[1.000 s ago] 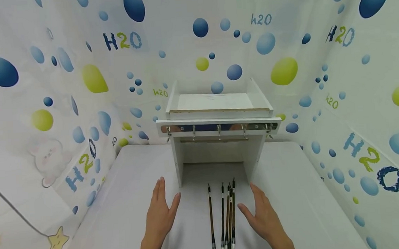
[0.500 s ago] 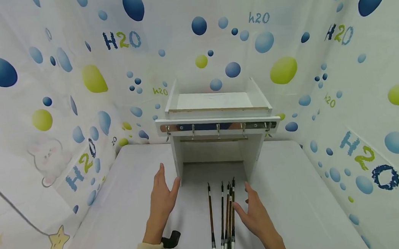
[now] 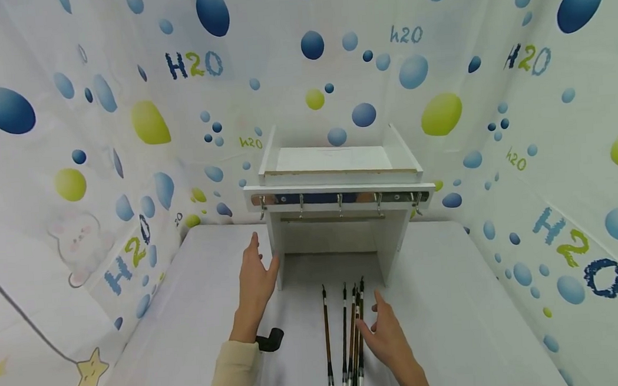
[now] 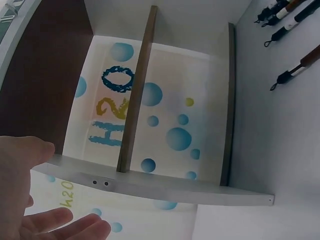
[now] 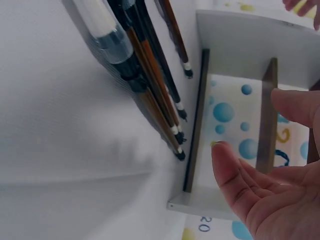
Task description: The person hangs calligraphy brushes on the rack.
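Note:
A white wooden shelf unit [image 3: 413, 185] with a row of metal hooks stands at the back of the table. Several long calligraphy brushes [image 3: 326, 327] lie in front of it, tips toward me, one apart from a close bunch. My left hand [image 3: 256, 280] is raised by the shelf's left side, thumb spread, holding nothing. In the left wrist view its thumb [image 4: 36, 151] appears close to the side panel's edge; contact cannot be told. My right hand [image 3: 391, 338] hovers beside the brush bunch, fingers loosely bent with nothing between them.
The white table [image 3: 471, 325] extends to both sides of the shelf. A curtain [image 3: 274, 53] printed with bubbles and H2O surrounds it at the back and sides. A black wrist strap piece [image 3: 271, 340] sits at my left wrist.
My left hand has moved forward and slightly right, toward the shelf's left side, bringing its sleeve into view. My right hand has shifted left toward the brushes. Shelf and brushes stay put.

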Tool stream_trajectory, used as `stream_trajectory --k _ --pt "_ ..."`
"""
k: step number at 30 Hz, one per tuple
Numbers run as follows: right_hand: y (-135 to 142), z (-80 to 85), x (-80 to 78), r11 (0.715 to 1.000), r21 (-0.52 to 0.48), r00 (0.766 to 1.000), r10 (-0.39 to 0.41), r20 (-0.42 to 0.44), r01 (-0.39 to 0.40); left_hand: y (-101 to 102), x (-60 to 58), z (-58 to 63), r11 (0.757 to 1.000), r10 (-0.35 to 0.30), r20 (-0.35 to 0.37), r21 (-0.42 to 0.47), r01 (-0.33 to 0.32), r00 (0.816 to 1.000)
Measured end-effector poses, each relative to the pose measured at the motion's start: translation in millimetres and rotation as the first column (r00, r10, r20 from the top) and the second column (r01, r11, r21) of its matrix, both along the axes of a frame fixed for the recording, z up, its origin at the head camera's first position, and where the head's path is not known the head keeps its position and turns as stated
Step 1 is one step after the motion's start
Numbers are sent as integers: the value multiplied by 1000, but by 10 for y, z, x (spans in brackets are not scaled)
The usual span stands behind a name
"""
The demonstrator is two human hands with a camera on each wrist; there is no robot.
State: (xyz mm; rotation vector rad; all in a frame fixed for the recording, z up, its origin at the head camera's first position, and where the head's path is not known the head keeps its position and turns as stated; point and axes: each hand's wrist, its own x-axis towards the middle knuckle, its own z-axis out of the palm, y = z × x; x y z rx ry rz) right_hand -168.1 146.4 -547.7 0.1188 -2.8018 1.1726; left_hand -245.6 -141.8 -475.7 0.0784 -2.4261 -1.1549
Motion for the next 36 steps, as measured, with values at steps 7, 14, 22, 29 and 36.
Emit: stream_trajectory --k 7,14,22,29,36 --pt "-47 -137 -52 1000 -4 1000 4 23 -4 0 -115 112 999 -14 1 45 13 1000" --pt "-94 -214 -75 1000 14 1000 -21 -2 21 22 -221 119 999 -5 -43 41 6 999" --pt "-153 -286 -139 999 16 998 -51 28 51 68 -327 125 999 -26 -90 18 28 996" --pt "-205 -362 -182 997 45 996 -67 60 65 88 -381 139 1000 -15 -150 25 19 989" --pt "-206 -434 -168 995 78 996 -70 59 66 84 -439 154 1000 -11 -151 26 15 988"
